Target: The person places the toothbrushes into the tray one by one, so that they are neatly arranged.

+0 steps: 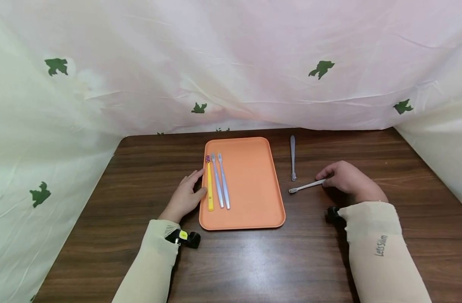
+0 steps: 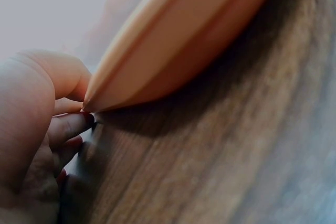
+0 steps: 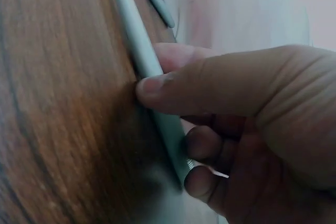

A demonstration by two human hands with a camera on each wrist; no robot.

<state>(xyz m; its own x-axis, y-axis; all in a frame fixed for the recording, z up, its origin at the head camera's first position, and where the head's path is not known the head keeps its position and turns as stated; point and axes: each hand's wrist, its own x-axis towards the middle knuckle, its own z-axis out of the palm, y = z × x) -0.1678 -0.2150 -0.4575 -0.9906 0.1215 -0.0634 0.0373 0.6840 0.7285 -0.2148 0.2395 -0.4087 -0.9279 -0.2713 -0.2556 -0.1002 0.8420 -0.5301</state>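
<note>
Left hand point(image 1: 182, 197), fingers relaxed, touches the left rim of one orange rectangular tray point(image 1: 249, 181) on the brown wood-grain bench point(image 1: 246, 265); the right hand point(image 1: 347, 180) pinches one slim whitish-grey toothbrush point(image 1: 308, 185). Inside the tray lie one yellow toothbrush point(image 1: 209, 185) and two bluish-grey toothbrushes point(image 1: 224, 181). Beyond, right of the tray, lies one grey toothbrush point(image 1: 293, 153).

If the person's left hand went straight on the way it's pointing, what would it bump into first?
The left hand would meet the orange tray first; it already lies against the left edge. Just inside, the yellow toothbrush looks next in line.
</note>
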